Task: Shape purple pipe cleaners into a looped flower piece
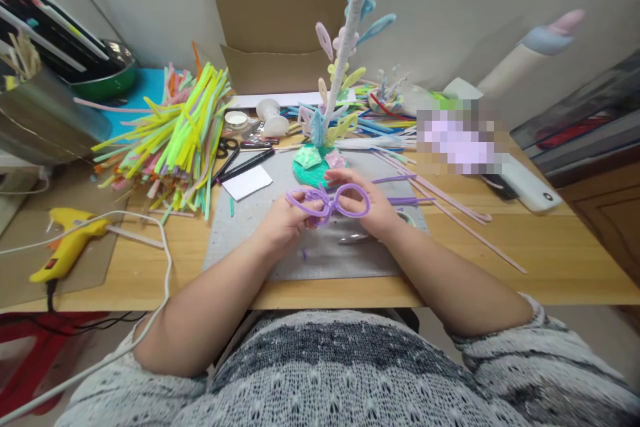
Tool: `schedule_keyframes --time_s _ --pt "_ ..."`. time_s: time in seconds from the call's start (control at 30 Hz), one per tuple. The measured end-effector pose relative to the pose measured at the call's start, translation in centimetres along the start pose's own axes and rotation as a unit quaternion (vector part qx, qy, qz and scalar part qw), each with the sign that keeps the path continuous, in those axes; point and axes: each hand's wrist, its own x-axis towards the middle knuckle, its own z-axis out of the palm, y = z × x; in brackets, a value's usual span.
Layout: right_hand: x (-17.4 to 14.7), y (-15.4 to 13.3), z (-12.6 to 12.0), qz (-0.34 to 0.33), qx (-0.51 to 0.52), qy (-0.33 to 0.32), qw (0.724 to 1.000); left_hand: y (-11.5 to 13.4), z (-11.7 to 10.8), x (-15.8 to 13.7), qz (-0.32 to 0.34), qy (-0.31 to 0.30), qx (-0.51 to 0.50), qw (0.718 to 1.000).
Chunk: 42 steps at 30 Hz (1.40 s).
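Both my hands are at a purple pipe cleaner bow (327, 205) above the grey cutting mat. It has a wide loop on each side and a twisted middle. My left hand (286, 227) pinches it at the left loop. Around the right loop my right hand (377, 210) is closed, its forefinger stretched toward the middle. Just beyond stands a decorated stem (345, 40) wrapped in white, with pastel loop leaves and flowers, on a round green base (309, 177). Under my right hand lies a pair of metal scissors or pliers (353, 238), partly covered.
A heap of pipe cleaners (175, 140) lies left of the cutting mat (240, 247). The yellow glue gun (70, 243) trails a white cord past my left arm. Markers (245, 165), black scissors (227, 147) and white card (247, 182) lie nearby. Pink pipe cleaners (480, 240) stretch rightward.
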Motion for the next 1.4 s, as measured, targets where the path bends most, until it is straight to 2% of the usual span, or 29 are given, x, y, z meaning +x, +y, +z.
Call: schedule_keyframes --time_s 0.07,0.1,0.2,0.3,0.37,0.53,0.7,0.83,0.93,1.0,1.13,1.23,1.4 --pt "-0.2 0.1 0.0 -0.097 -0.082 -0.049 0.991 0.0 0.1 0.0 -0.008 0.003 -0.003 1.000" --pt "-0.3 0.1 0.0 -0.133 -0.124 -0.053 0.982 0.0 0.2 0.0 -0.007 0.011 0.002 1.000" --pt "-0.8 0.0 0.0 -0.210 -0.230 -0.011 0.950 0.2 0.4 -0.1 -0.008 0.021 0.006 1.000" --pt "-1.1 -0.2 -0.1 -0.258 -0.283 0.021 0.923 0.2 0.5 -0.1 -0.030 0.000 -0.028 0.999" --pt "-1.1 -0.3 -0.1 -0.265 -0.296 0.022 0.917 0.2 0.4 -0.2 -0.049 -0.017 -0.047 0.998" --pt "-1.0 -0.3 -0.1 -0.271 -0.257 -0.022 0.927 0.1 0.1 -0.3 -0.087 -0.040 -0.072 0.993" --pt "-0.8 -0.2 -0.6 -0.277 -0.336 -0.014 0.900 0.9 0.0 -0.6 -0.114 -0.065 -0.092 0.987" --pt "-0.3 0.1 -1.3 -0.218 -0.432 0.002 0.875 1.7 -0.1 -0.9 -0.108 -0.078 -0.101 0.986" --pt "-0.1 0.1 -1.4 -0.174 -0.481 -0.012 0.859 1.8 -0.2 -0.9 -0.096 -0.080 -0.102 0.987" --pt "-0.3 -0.2 -1.2 -0.181 -0.466 -0.037 0.865 1.7 -0.1 -0.9 -0.088 -0.073 -0.092 0.989" --pt "-1.1 -1.2 -0.4 -0.217 -0.346 -0.083 0.909 1.2 0.0 -0.7 -0.069 -0.051 -0.064 0.994" --pt "-1.5 -1.8 0.0 -0.225 -0.282 -0.068 0.930 1.0 0.0 -0.6 -0.056 -0.039 -0.053 0.996" --pt "-1.5 -1.8 0.1 -0.222 -0.258 -0.028 0.940 0.9 -0.1 -0.5 -0.058 -0.048 -0.047 0.996"
